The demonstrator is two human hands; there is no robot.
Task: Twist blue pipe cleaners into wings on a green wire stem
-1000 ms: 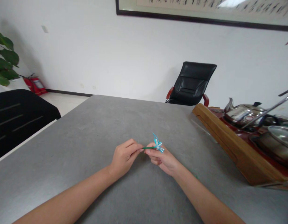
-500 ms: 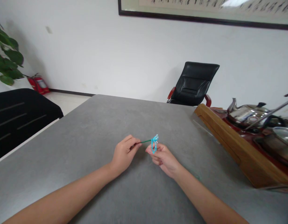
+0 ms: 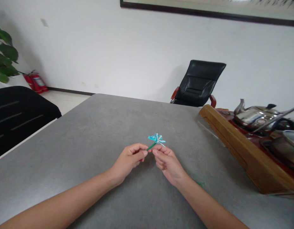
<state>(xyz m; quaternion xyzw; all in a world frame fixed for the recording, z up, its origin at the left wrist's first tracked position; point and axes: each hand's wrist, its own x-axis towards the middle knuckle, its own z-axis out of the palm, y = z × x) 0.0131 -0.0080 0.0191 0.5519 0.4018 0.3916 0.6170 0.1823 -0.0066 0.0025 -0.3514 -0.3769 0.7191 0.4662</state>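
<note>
A small craft flower [image 3: 157,138] with light blue looped petals and clear, bead-like tips is held above the grey table [image 3: 108,127]. Its thin green stem [image 3: 151,146] runs down to the left. My left hand [image 3: 133,156] pinches that stem between thumb and index finger. Close under the flower head, my right hand [image 3: 167,162] has its thumb and index finger pressed together, the other fingers curled. Whether a petal or part of the stem is caught in the right fingertips is hidden.
A thin green strand [image 3: 200,183] lies by my right forearm. On the right stands a wooden tea tray [image 3: 223,136] with a steel kettle [image 3: 256,117] and a steel pot [image 3: 288,143]. Black chairs stand beyond the table [image 3: 200,82] and at left [image 3: 23,114].
The flower has turned so its petals spread upward and to both sides. My left fingers are nearer the flower head, and my right fingertips no longer show a blue loop over them.
</note>
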